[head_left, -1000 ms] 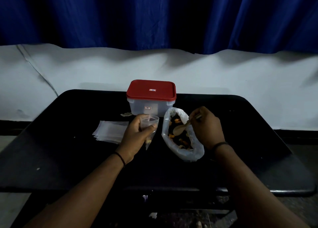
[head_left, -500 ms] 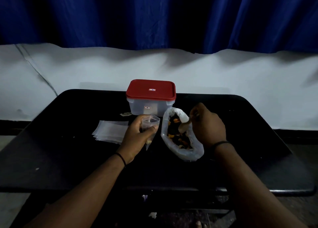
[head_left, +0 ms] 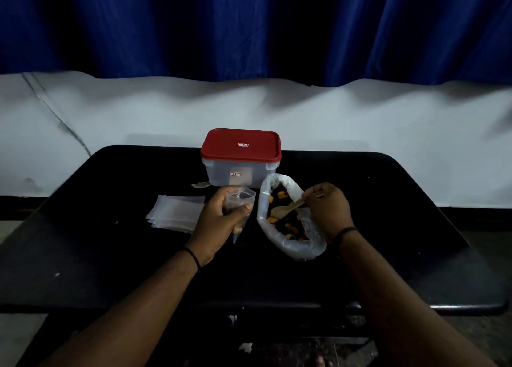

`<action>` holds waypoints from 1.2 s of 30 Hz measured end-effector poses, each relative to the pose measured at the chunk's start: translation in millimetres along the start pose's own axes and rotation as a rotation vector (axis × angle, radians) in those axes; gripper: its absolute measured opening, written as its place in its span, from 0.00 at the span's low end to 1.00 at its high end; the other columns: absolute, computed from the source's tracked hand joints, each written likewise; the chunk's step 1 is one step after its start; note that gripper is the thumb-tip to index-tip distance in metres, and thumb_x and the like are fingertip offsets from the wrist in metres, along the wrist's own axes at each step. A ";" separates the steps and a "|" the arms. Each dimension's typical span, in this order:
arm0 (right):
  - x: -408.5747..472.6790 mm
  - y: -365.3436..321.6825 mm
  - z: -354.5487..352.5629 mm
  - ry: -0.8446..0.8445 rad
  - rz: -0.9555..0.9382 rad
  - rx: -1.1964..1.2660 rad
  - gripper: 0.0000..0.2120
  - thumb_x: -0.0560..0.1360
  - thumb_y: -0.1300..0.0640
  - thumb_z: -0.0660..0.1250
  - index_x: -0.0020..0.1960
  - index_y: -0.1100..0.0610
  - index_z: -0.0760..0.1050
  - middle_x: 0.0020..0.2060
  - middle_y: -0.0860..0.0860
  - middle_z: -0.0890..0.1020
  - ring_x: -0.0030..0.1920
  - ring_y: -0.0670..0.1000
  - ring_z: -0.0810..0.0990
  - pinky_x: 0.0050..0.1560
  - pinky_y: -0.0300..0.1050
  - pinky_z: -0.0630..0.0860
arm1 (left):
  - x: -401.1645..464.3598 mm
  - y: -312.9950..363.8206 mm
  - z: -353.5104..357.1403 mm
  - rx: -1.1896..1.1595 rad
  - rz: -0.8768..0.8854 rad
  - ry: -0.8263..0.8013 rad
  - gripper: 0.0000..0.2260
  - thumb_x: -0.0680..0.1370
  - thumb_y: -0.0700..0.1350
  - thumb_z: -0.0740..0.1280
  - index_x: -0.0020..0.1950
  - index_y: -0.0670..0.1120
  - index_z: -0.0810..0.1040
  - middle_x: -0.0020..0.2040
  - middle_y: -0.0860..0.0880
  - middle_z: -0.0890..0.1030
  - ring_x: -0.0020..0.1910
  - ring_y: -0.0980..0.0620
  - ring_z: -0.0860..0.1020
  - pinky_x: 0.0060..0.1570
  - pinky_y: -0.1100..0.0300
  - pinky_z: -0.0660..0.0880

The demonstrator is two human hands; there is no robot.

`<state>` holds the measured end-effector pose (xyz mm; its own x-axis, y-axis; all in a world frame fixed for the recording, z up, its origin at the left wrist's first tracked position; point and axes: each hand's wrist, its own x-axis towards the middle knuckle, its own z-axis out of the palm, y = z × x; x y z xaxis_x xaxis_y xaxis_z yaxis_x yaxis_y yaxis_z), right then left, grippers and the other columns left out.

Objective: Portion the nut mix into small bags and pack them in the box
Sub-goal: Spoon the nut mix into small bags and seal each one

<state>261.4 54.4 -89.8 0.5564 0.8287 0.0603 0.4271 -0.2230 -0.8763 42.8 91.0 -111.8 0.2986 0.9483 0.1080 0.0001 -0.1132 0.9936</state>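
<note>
Hands [head_left: 219, 217] around small bag [head_left: 240, 200], spoon [head_left: 288, 208]

Dim, underexposed, wide-angle edge curvature.

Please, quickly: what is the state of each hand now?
Left hand: closed around a small clear bag, holding it up.
Right hand: closed on a wooden spoon over the nut mix bag.

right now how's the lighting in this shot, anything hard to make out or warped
Head view: dim overall, the black table swallows detail; the red lid and white wall read clearly. The nut mix in the big bag shows only as dark and orange bits. The wide angle bows the table's edges. The small bag in the left hand is faint.
</note>
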 end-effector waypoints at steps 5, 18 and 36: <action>-2.5 -2.6 2.0 -0.027 -0.037 -0.041 0.07 0.75 0.60 0.67 0.39 0.52 0.78 0.36 0.46 0.81 0.39 0.45 0.79 0.36 0.36 0.70 | 1.2 -3.1 -0.6 0.009 0.000 -0.011 0.15 0.78 0.43 0.70 0.64 0.50 0.75 0.51 0.36 0.82 0.46 0.40 0.80 0.44 0.52 0.79; -4.0 -5.0 8.0 -0.022 -0.001 0.036 0.07 0.75 0.60 0.67 0.39 0.53 0.79 0.37 0.49 0.83 0.41 0.48 0.81 0.40 0.41 0.75 | 1.2 -4.0 -0.9 0.013 0.006 -0.011 0.14 0.77 0.43 0.71 0.62 0.52 0.76 0.50 0.40 0.83 0.49 0.35 0.80 0.47 0.48 0.78; -9.3 -42.1 -9.2 0.080 -0.057 0.397 0.08 0.74 0.64 0.66 0.39 0.55 0.78 0.35 0.52 0.81 0.34 0.50 0.78 0.40 0.47 0.76 | 0.3 -4.7 -1.4 0.096 0.058 -0.035 0.18 0.76 0.41 0.73 0.64 0.50 0.75 0.40 0.48 0.83 0.35 0.50 0.79 0.38 0.54 0.76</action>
<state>244.8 51.4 -49.1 0.5999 0.7883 0.1372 0.1592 0.0505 -0.9860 41.5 92.2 -116.3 0.3336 0.9286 0.1624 0.0726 -0.1971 0.9777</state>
